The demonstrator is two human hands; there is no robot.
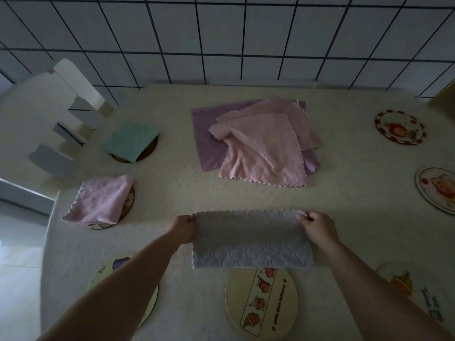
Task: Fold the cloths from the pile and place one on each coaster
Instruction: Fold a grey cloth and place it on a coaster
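Note:
A pale grey cloth (251, 239) hangs folded in half in front of me, above the table. My left hand (182, 228) pinches its upper left corner and my right hand (317, 228) pinches its upper right corner. Its lower edge hangs just over a cream coaster with cartoon figures (262, 303). The pile (261, 141) lies at the middle back: pink cloths on a purple one. At the left, a folded green cloth (129, 140) and a folded pink cloth (102, 199) each rest on a coaster.
Bare coasters lie at the near left (103, 271) under my forearm, near right (403, 284), right edge (437, 190) and back right (400, 126). A white chair (61, 114) stands at the left. A tiled wall rises behind the table (172, 188).

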